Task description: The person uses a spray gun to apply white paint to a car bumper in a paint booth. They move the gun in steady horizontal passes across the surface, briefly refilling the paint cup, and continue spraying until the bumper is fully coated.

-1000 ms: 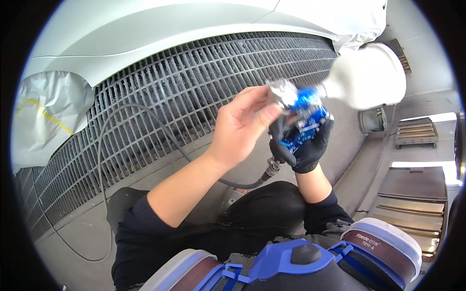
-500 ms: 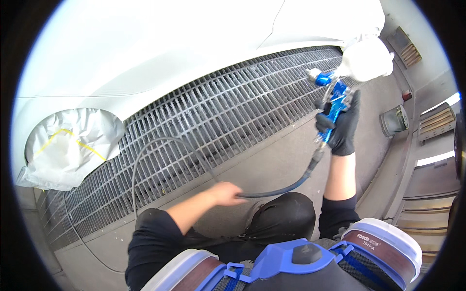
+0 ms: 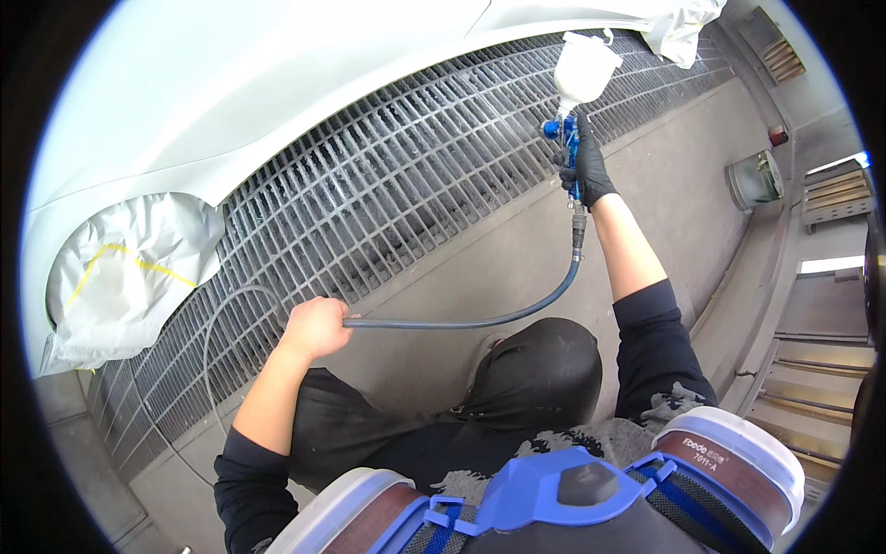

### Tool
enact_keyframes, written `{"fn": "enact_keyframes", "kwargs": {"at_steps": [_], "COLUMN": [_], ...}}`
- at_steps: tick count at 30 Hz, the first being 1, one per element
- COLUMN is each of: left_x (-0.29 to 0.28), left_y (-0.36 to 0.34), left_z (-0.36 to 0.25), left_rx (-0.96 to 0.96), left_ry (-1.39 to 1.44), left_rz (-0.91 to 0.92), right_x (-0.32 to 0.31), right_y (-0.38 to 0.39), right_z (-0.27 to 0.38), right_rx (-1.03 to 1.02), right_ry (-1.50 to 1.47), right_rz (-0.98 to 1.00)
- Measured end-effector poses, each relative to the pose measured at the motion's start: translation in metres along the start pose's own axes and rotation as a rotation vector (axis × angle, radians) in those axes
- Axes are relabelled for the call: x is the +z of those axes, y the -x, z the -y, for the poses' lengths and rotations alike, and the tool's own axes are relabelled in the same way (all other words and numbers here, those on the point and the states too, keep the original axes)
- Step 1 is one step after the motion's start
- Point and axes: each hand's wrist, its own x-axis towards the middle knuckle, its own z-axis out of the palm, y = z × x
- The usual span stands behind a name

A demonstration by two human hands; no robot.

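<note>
A blue spray gun (image 3: 572, 152) with a white paint cup (image 3: 585, 69) on top is gripped in my right hand (image 3: 591, 166), which wears a black glove. From the gun's handle a dark air hose (image 3: 480, 322) curves down and left to my bare left hand (image 3: 317, 327), closed round it. Past that hand the hose loops over the floor grating. Ahead of the gun runs the lower side of a white car body (image 3: 277, 83). The gun is apart from the panel, over the grating.
Crumpled white masking sheet with yellow tape covers the wheel arch (image 3: 134, 277) at left; another masking sheet (image 3: 681, 32) hangs at the far right. A metal floor grating (image 3: 406, 157) runs along the car. A metal can (image 3: 755, 179) stands near the right wall. Respirator filters (image 3: 729, 462) fill the lower edge.
My right hand and the spray gun have moved left. My left hand has moved left and forward with the hose, which now stretches straighter. The car sits higher in view.
</note>
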Motion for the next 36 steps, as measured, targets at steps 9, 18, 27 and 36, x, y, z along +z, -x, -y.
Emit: {"fn": "enact_keyframes", "kwargs": {"at_steps": [9, 18, 27, 36], "left_x": [0.006, 0.006, 0.006, 0.009], "left_y": [0.002, 0.0, -0.006, -0.007], "left_z": [0.0, 0.006, 0.017, 0.022], "left_rx": [-0.043, 0.063, -0.024, 0.07], "left_ry": [-0.011, 0.152, 0.226, 0.066], "left_rz": [0.03, 0.123, 0.188, 0.278], "right_x": [0.017, 0.025, 0.076, 0.114], "right_y": [0.002, 0.017, 0.073, 0.105], "right_z": [-0.008, -0.002, 0.079, 0.086], "right_rx": [-0.036, -0.062, -0.593, -0.326], "right_ry": [0.085, 0.037, -0.27, -0.322], "right_rz": [0.009, 0.099, 0.145, 0.814]}}
